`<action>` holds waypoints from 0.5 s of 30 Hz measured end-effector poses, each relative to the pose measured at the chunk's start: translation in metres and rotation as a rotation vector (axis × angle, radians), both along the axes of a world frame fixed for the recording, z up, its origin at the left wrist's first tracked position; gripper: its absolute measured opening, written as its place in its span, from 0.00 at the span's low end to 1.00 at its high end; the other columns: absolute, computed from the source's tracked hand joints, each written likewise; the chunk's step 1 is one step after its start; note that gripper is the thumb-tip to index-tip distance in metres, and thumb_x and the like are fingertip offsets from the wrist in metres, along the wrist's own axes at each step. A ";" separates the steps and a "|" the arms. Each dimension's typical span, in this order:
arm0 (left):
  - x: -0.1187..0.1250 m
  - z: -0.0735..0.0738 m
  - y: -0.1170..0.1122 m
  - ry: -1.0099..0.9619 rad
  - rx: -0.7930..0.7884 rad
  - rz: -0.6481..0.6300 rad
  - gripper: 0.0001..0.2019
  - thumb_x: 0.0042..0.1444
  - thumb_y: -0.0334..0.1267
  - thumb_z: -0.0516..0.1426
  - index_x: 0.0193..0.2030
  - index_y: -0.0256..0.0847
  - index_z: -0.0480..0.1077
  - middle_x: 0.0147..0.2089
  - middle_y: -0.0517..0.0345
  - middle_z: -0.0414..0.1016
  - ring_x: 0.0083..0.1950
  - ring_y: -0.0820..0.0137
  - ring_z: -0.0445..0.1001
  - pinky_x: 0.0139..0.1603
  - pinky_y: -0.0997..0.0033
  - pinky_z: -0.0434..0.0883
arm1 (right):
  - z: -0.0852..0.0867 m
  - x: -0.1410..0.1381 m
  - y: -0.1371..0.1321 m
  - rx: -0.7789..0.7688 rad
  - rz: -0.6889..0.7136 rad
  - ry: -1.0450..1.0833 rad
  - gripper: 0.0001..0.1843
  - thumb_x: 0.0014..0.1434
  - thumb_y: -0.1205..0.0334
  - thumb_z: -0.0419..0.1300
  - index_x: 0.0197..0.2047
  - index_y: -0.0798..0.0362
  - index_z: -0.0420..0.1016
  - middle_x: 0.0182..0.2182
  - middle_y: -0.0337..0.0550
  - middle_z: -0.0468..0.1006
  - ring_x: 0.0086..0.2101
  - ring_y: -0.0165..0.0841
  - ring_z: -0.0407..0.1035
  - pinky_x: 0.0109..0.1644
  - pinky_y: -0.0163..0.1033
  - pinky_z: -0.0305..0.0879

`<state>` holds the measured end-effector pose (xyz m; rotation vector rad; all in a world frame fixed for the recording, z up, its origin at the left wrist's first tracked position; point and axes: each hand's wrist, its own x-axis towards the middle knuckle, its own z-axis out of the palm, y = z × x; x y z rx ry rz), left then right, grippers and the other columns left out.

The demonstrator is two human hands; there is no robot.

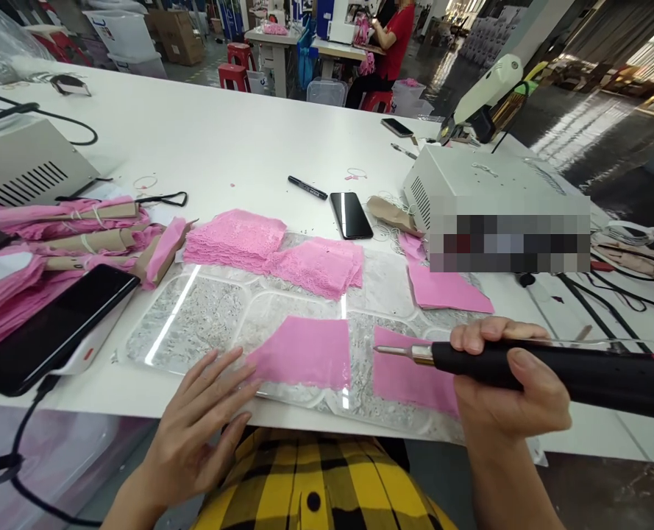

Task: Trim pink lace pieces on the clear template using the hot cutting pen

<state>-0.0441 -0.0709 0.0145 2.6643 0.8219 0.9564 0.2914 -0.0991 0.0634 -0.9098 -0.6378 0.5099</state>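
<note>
My right hand is wrapped around a thick black handheld tool with a tapered metal tip, which points left. The tip is over a pink fabric piece, partly hidden by the tool and hand; whether they touch I cannot tell. My left hand is open, its fingers stretched out at the left edge of another pink fabric piece. Both pieces lie on a clear patterned mat. Behind them sit two stacks of pink lace-edged fabric, a left stack and a right stack.
A grey box-shaped unit with cables stands at right. At left are a large phone and pink bundles. A smaller phone and a marker lie behind the stacks. A person in red sits across the room.
</note>
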 end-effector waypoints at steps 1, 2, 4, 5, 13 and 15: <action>0.009 0.005 -0.001 -0.002 0.013 -0.021 0.26 0.57 0.23 0.55 0.61 0.42 0.65 0.60 0.50 0.72 0.66 0.54 0.63 0.65 0.45 0.63 | 0.001 0.005 -0.001 0.002 -0.017 -0.007 0.06 0.38 0.64 0.58 0.24 0.52 0.66 0.23 0.34 0.65 0.19 0.26 0.61 0.23 0.37 0.61; 0.021 0.010 -0.002 0.002 0.034 -0.051 0.25 0.56 0.22 0.55 0.61 0.40 0.66 0.59 0.49 0.73 0.66 0.55 0.64 0.64 0.47 0.64 | 0.002 0.010 -0.001 0.004 -0.032 -0.016 0.06 0.38 0.64 0.58 0.24 0.51 0.66 0.23 0.34 0.66 0.19 0.27 0.61 0.23 0.37 0.61; 0.050 0.018 -0.003 0.024 0.069 -0.109 0.21 0.58 0.23 0.55 0.59 0.36 0.67 0.58 0.47 0.73 0.65 0.57 0.65 0.64 0.52 0.65 | 0.001 0.017 0.000 0.002 -0.065 -0.038 0.06 0.38 0.64 0.58 0.26 0.51 0.67 0.24 0.35 0.66 0.20 0.27 0.62 0.25 0.38 0.62; 0.066 0.020 -0.002 0.037 0.089 -0.131 0.19 0.60 0.24 0.55 0.57 0.34 0.67 0.57 0.47 0.74 0.64 0.58 0.66 0.64 0.54 0.65 | 0.001 0.019 0.000 -0.001 -0.077 -0.048 0.07 0.39 0.64 0.58 0.27 0.51 0.67 0.24 0.35 0.67 0.21 0.28 0.63 0.26 0.39 0.63; 0.146 0.002 0.001 0.120 0.110 -0.254 0.14 0.65 0.35 0.52 0.53 0.32 0.69 0.55 0.45 0.75 0.60 0.56 0.70 0.60 0.54 0.67 | -0.010 0.014 0.009 0.017 -0.015 -0.093 0.07 0.46 0.65 0.60 0.32 0.51 0.69 0.28 0.35 0.68 0.24 0.28 0.65 0.32 0.42 0.67; 0.148 -0.001 0.000 0.121 0.098 -0.262 0.14 0.65 0.35 0.51 0.53 0.32 0.69 0.54 0.45 0.75 0.60 0.57 0.70 0.60 0.54 0.66 | -0.012 0.013 0.010 0.011 0.015 -0.111 0.06 0.47 0.65 0.60 0.32 0.51 0.69 0.28 0.35 0.68 0.25 0.28 0.66 0.32 0.42 0.68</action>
